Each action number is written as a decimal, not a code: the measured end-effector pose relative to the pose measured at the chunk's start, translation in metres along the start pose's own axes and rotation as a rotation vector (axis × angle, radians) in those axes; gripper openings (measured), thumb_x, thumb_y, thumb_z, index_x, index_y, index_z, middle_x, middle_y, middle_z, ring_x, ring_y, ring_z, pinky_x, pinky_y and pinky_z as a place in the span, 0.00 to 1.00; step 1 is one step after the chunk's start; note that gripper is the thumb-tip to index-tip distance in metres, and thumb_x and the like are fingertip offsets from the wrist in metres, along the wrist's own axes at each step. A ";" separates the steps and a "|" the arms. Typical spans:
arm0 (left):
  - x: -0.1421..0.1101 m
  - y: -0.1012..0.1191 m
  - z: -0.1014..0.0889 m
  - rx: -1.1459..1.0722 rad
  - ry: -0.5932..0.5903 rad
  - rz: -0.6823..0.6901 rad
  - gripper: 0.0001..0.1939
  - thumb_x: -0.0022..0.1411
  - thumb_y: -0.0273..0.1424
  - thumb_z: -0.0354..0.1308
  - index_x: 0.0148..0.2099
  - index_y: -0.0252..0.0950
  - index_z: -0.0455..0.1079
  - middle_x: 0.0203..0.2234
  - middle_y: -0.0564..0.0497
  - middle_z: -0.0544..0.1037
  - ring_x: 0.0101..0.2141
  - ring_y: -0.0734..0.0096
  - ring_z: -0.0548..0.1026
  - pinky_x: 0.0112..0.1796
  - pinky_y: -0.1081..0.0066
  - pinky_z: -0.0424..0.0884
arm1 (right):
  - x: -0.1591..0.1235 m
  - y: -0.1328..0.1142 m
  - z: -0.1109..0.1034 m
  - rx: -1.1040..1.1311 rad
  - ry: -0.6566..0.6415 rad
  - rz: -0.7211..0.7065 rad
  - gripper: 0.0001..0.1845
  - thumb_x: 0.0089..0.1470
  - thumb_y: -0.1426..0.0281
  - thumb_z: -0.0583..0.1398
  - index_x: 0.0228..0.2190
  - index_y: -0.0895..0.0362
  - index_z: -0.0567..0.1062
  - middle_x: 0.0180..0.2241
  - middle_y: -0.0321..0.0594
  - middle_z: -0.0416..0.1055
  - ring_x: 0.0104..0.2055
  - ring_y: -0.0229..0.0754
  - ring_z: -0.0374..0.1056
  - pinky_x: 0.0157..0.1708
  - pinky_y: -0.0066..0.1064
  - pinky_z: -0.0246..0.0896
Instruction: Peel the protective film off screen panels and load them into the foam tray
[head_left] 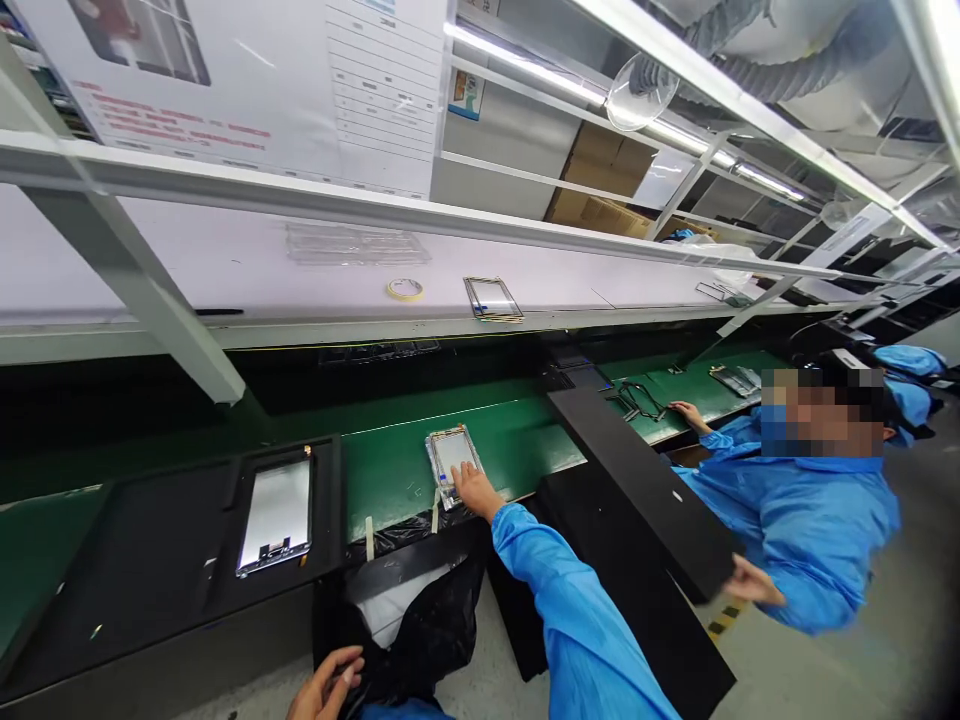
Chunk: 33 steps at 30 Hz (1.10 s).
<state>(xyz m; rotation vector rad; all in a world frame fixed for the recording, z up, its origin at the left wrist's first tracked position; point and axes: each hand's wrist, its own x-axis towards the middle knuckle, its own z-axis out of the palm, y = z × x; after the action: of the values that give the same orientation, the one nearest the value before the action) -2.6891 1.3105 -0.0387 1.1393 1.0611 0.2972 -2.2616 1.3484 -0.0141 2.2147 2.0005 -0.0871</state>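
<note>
My right hand [478, 489] reaches forward onto a small stack of thin rectangular panels [453, 452] with dark frames and clear film edges. Its fingers are stretched out and rest on the top panel near its right edge. My left hand [327, 684] is low at the bottom edge of the view, fingers apart and slightly bent, with nothing visible in it. It is beside a black plastic bag [439, 625] that hangs open below the bench edge. To the left, a display panel [276, 510] with a silvery back lies in a black foam tray [150, 540].
The green bench [517, 440] runs to the right. A long black foam board [637, 480] slants across it, with a co-worker's hand [754, 580] at its near end. The white shelf [337, 300] holds a tape roll [405, 289] and thin frames [492, 298].
</note>
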 end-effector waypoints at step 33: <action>-0.030 0.096 0.006 -0.882 -0.745 -0.108 0.39 0.62 0.46 0.65 0.70 0.46 0.56 0.61 0.41 0.73 0.53 0.53 0.78 0.49 0.57 0.76 | -0.152 -0.233 -0.076 0.767 0.122 -0.178 0.06 0.65 0.65 0.55 0.37 0.54 0.69 0.33 0.39 0.74 0.33 0.41 0.69 0.32 0.31 0.63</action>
<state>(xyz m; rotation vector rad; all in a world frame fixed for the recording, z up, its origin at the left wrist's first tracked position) -2.6710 1.3288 0.0590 0.3192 0.2459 0.1902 -2.5133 1.2329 0.0655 2.4583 2.5303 -0.8983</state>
